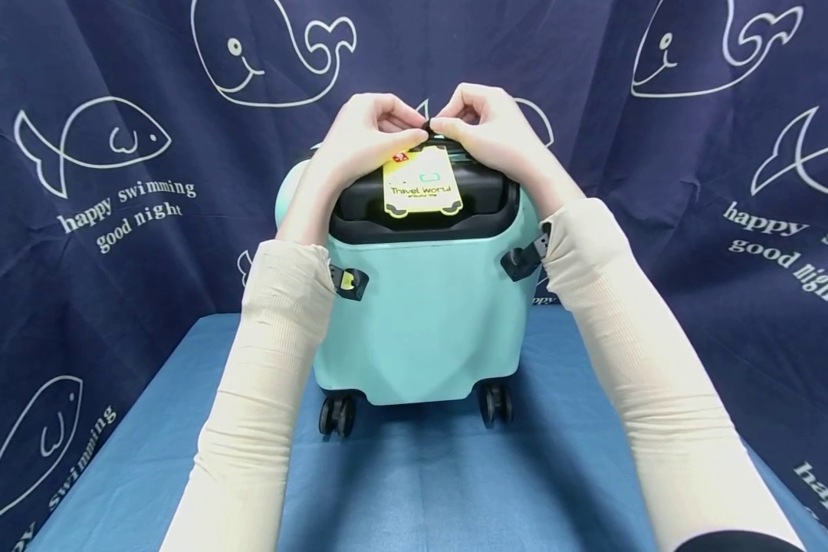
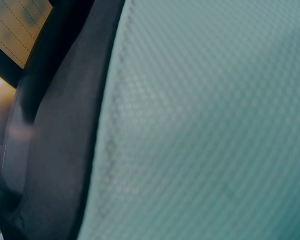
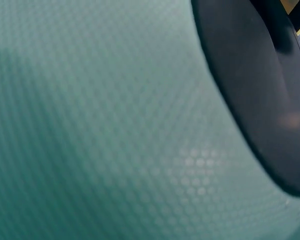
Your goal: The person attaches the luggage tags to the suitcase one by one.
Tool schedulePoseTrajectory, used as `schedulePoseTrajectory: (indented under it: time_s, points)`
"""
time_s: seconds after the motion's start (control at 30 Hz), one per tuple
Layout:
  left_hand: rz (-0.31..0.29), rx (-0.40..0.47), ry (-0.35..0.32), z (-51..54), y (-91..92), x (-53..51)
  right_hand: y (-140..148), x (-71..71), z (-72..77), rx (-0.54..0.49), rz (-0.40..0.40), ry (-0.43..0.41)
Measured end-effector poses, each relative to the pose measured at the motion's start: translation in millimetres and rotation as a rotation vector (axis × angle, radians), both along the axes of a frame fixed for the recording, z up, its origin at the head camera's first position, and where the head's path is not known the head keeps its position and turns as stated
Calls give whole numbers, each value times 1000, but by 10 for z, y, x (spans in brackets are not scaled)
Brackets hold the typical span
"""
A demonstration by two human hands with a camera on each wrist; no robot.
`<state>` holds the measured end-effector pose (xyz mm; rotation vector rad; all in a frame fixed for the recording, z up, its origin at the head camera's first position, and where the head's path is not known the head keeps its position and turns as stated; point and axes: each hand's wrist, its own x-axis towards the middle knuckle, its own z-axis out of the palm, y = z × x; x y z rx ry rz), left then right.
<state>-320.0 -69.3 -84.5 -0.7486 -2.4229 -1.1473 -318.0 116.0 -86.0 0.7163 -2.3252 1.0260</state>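
Observation:
A mint-green child's suitcase (image 1: 424,314) stands upright on its wheels, with a black panel (image 1: 421,222) at its upper front. Over that panel hangs a yellow luggage tag (image 1: 422,184) printed "Travel world". Above the tag, my left hand (image 1: 362,138) pinches a small black strap (image 1: 428,126) between thumb and fingers. From the other side my right hand (image 1: 493,130) pinches the same strap, fingertips nearly meeting. How the strap joins the tag is hidden by the fingers. Both wrist views show mostly the suitcase's dimpled shell (image 2: 205,120) and black panel (image 3: 250,85).
Black wheels (image 1: 336,415) carry the suitcase on a blue-covered table (image 1: 414,491). Black strap anchors (image 1: 520,262) sit on both sides of its front. Behind hangs a navy curtain (image 1: 131,69) with white whale and fish drawings.

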Motion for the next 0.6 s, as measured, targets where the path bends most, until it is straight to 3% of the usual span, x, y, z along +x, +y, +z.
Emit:
schedulePoseTrajectory:
  time_s: [0.27,0.6]
  points:
    - [-1,1,5,-8,1,14,1,5,3,13,-7,15]
    - [17,18,3,-12,3,22,-12,44,41,-45,-91,-126]
